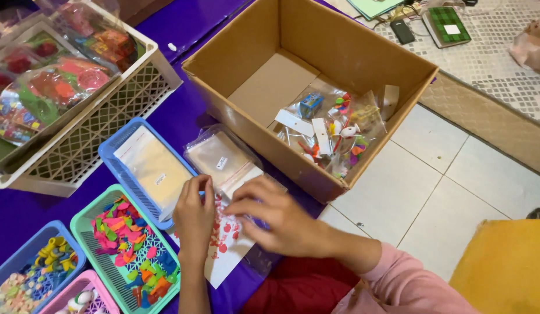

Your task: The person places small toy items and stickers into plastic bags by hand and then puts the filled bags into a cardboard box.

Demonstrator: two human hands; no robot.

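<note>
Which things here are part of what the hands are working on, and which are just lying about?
In hand:
left hand and right hand on a clear packet with a red-printed card
stack of clear bags
cardboard box holding filled packets
green basket of coloured bits

Lying about:
green notebook
black phone
yellow cushion
white crate of toy packs

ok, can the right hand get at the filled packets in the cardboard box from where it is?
Probably yes. The right hand rests on a white card with red shapes, the cardboard box is open-topped just beyond, and nothing covers the filled packets.
</note>
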